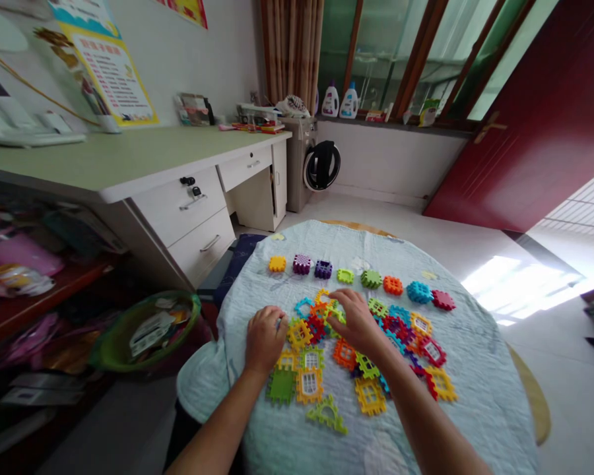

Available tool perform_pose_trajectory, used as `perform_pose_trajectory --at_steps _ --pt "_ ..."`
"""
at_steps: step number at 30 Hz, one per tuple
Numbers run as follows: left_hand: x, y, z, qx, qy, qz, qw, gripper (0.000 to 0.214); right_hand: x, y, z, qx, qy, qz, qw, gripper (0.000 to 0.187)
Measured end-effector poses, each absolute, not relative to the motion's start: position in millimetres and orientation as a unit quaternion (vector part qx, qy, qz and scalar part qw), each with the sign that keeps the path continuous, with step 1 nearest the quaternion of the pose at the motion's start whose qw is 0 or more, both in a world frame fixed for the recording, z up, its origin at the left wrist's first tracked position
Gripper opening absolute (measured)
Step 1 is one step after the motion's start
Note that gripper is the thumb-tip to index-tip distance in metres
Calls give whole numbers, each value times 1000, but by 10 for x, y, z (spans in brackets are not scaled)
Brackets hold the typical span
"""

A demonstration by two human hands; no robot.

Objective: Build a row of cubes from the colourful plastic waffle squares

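My left hand (pixel 266 338) rests at the left side of a pile of plastic interlocking building pieces, its fingers curled. A sliver of something bluish shows at its fingertips, too small to name. Over the middle of the pile is my right hand (pixel 355 318), thumb and fingers apart above light green pieces; I see nothing held in it. A yellow window piece (pixel 299 335) lies between the hands. Nearer me are a green square piece (pixel 282 386), a yellow-framed window piece (pixel 309 385) and a green triangular piece (pixel 327 414). My right forearm hides part of the pile.
Along the far side of the cloth-covered round table (pixel 400 435) runs a row of colour-sorted stacks, among them a purple stack (pixel 301 264) and a blue stack (pixel 419 291). A desk (pixel 129 161) stands left, with a green basket (pixel 194 316) on the floor below.
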State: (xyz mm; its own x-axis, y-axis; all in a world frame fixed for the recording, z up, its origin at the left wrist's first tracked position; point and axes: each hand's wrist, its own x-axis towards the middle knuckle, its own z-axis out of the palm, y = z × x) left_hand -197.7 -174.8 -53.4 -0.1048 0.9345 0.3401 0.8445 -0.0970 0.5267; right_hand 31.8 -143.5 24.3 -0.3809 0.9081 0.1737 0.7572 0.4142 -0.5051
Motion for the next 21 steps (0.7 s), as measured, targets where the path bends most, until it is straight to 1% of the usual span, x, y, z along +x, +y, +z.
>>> perform_pose_trajectory --at_steps 2,5,9,11,13,15,17,19,21 --pt "-1986 -1738 -554 665 664 335 65 22 424 -1799 144 -504 -807 194 238 36" --pt "-1996 -1730 -565 664 652 360 65 21 430 -2278 6 -498 -799 215 259 34" --pt "-2002 -1755 -519 692 612 376 76 20 278 -2678 -111 -489 -809 234 228 40" --pt "-1998 -1776 -485 719 589 360 77 21 214 -2762 -154 -497 -809 234 209 42" --pt "-1991 -1793 -462 750 567 332 75 28 182 -2790 -199 -506 -804 231 210 41" --pt "-1984 -1798 -455 775 548 305 78 41 171 -2789 -246 -510 -798 223 231 35" --pt "-1981 -1790 -463 786 539 291 86 48 169 -2778 -291 -511 -794 208 254 27" --pt "-1983 -1773 -480 778 544 301 95 46 168 -2768 -327 -511 -793 193 269 23" --pt "-1990 -1755 -499 758 554 328 105 37 165 -2763 -347 -509 -795 186 272 20"
